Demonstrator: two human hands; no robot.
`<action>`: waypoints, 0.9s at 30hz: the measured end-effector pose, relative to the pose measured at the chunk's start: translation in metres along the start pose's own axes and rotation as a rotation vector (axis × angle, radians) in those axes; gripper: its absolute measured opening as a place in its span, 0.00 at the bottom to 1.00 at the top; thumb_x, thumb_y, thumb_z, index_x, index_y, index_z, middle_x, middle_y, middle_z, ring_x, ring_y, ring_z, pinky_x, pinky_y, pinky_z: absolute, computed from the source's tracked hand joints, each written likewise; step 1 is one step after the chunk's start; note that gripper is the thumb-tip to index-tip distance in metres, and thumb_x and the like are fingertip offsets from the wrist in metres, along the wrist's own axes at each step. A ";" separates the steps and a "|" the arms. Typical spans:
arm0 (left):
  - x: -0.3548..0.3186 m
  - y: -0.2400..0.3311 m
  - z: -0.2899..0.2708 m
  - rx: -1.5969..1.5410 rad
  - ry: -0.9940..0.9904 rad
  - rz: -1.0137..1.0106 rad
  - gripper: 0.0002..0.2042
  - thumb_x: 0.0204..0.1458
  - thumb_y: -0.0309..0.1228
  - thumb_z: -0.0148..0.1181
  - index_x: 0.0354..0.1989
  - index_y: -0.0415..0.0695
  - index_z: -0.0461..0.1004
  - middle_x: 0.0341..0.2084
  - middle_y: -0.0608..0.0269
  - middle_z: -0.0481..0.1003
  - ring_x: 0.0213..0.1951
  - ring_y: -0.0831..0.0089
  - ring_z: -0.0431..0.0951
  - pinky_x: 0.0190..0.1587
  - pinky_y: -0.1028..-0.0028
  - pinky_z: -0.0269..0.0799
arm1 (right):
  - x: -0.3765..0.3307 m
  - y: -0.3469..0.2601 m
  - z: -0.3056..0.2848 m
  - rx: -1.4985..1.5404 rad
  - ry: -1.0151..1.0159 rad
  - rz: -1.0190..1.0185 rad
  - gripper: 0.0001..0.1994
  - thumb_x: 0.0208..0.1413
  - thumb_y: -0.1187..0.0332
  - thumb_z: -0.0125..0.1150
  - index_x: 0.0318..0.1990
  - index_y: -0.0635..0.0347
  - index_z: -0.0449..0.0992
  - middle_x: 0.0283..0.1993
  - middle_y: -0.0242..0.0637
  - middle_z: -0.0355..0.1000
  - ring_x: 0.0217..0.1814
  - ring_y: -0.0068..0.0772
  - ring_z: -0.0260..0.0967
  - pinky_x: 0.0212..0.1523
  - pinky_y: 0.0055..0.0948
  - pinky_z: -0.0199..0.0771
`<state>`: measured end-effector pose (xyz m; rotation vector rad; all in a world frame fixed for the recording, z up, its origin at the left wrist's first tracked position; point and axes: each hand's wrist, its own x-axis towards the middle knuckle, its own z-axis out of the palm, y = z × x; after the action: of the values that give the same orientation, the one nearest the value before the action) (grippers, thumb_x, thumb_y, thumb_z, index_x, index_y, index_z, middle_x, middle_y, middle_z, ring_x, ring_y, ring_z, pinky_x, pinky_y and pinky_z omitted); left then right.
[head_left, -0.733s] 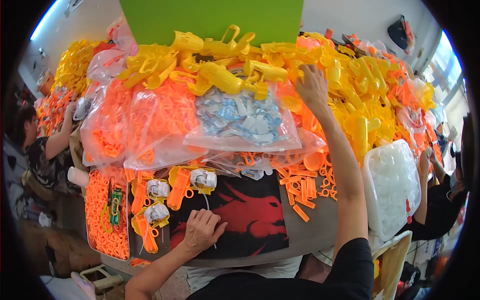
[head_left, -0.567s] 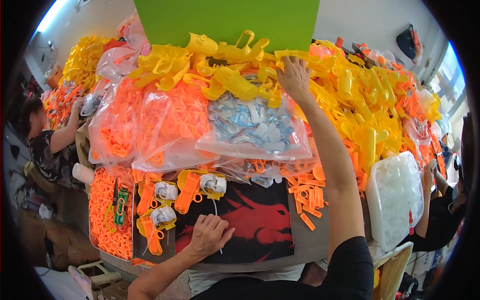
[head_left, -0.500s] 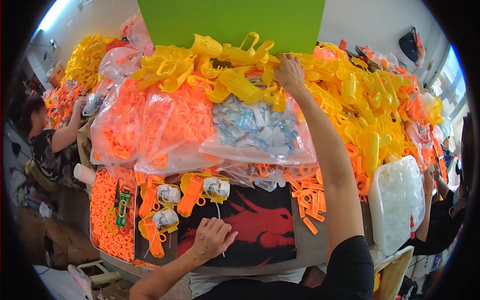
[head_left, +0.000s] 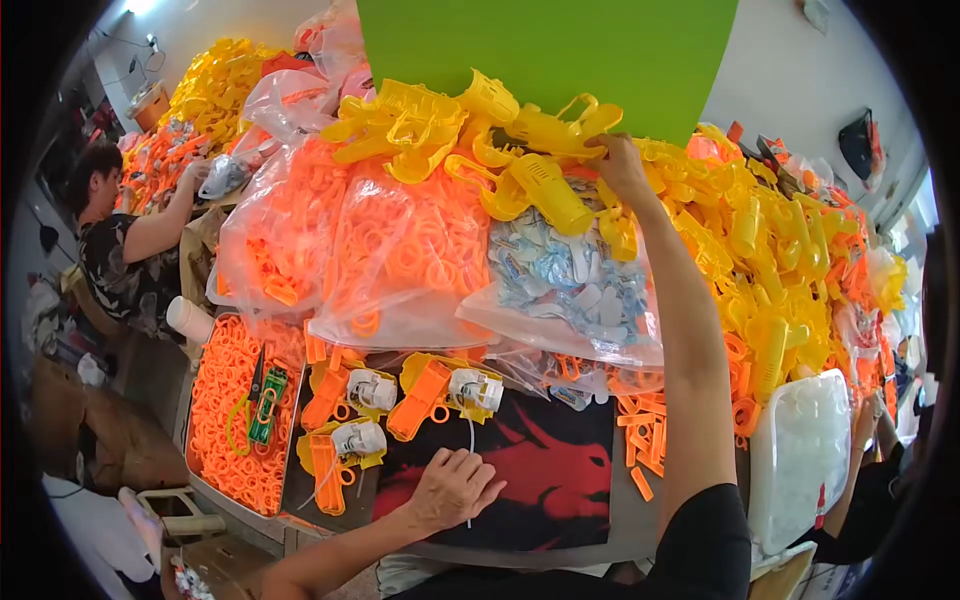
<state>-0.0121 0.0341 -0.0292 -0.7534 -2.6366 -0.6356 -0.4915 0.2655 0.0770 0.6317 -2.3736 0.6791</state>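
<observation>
My left hand (head_left: 455, 492) rests loosely on a black mat with a red print (head_left: 555, 460), fingers bent and thumb apart. A thin white strand (head_left: 472, 436) runs down from a nearby unit and passes under this hand; no grip on it shows. Stretched far forward, my right hand (head_left: 622, 165) closes its fingers on a yellow plastic shell (head_left: 560, 130) atop the heap; the fingertips are partly hidden. Left of the mat lie three part-built units, each a yellow shell with an orange piece and a white cylinder (head_left: 475, 389).
A tray of orange rings (head_left: 235, 400) holds green-handled cutters (head_left: 265, 405). Clear bags of orange parts (head_left: 405, 250) and bluish pieces (head_left: 570, 270) stand behind. Yellow shells (head_left: 745, 230) pile up at right, above a white tub (head_left: 800, 460). Co-workers sit at both sides.
The whole view has shifted, so the table things appear farther right. My right hand has closed on a yellow shell at the heap's top. My left hand stays on the mat.
</observation>
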 end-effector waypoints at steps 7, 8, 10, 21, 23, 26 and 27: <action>0.001 0.001 -0.002 -0.004 0.028 0.001 0.13 0.47 0.34 0.72 0.30 0.47 0.70 0.25 0.64 0.67 0.29 0.65 0.71 0.35 0.65 0.61 | -0.071 -0.042 -0.063 0.140 0.040 -0.114 0.19 0.48 0.77 0.70 0.50 0.58 0.79 0.58 0.45 0.65 0.55 0.49 0.71 0.55 0.37 0.74; 0.002 0.002 -0.003 -0.005 0.039 0.007 0.12 0.47 0.34 0.71 0.30 0.47 0.70 0.25 0.64 0.67 0.29 0.65 0.70 0.35 0.65 0.61 | -0.081 -0.044 -0.071 0.100 0.074 -0.125 0.20 0.48 0.80 0.68 0.51 0.58 0.79 0.58 0.45 0.65 0.56 0.49 0.71 0.55 0.38 0.75; 0.004 0.003 -0.003 -0.019 0.043 0.021 0.12 0.47 0.33 0.71 0.30 0.47 0.70 0.25 0.64 0.67 0.29 0.65 0.70 0.35 0.65 0.61 | -0.098 -0.030 -0.088 -0.007 0.176 -0.232 0.23 0.46 0.85 0.65 0.51 0.57 0.78 0.61 0.44 0.64 0.59 0.50 0.70 0.55 0.38 0.77; -0.004 0.007 -0.005 0.001 0.022 0.009 0.11 0.49 0.33 0.69 0.29 0.46 0.70 0.24 0.64 0.68 0.29 0.64 0.70 0.35 0.65 0.60 | -0.159 -0.010 -0.138 -0.001 0.276 0.101 0.23 0.47 0.80 0.72 0.52 0.54 0.81 0.62 0.43 0.63 0.61 0.45 0.67 0.56 0.34 0.76; -0.004 0.007 -0.005 0.008 0.025 0.018 0.11 0.49 0.33 0.69 0.29 0.46 0.70 0.24 0.63 0.68 0.29 0.63 0.70 0.35 0.64 0.60 | -0.167 -0.020 -0.142 0.028 0.269 0.142 0.23 0.46 0.78 0.73 0.53 0.53 0.81 0.62 0.43 0.63 0.63 0.45 0.66 0.57 0.35 0.75; -0.007 0.006 0.000 0.004 0.057 0.024 0.12 0.50 0.33 0.69 0.29 0.45 0.69 0.24 0.61 0.68 0.30 0.60 0.70 0.35 0.63 0.61 | -0.178 -0.027 -0.144 0.053 0.260 0.158 0.23 0.48 0.77 0.74 0.54 0.52 0.81 0.63 0.42 0.63 0.63 0.44 0.66 0.56 0.34 0.75; -0.002 0.005 0.001 0.013 0.088 0.043 0.12 0.51 0.34 0.68 0.29 0.45 0.69 0.24 0.60 0.68 0.30 0.60 0.70 0.36 0.62 0.61 | -0.179 -0.028 -0.148 0.163 0.306 0.169 0.22 0.50 0.75 0.74 0.55 0.51 0.81 0.63 0.42 0.63 0.64 0.42 0.66 0.56 0.34 0.75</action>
<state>-0.0084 0.0375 -0.0297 -0.7592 -2.5350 -0.6250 -0.2884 0.3808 0.0742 0.3644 -2.1158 0.9764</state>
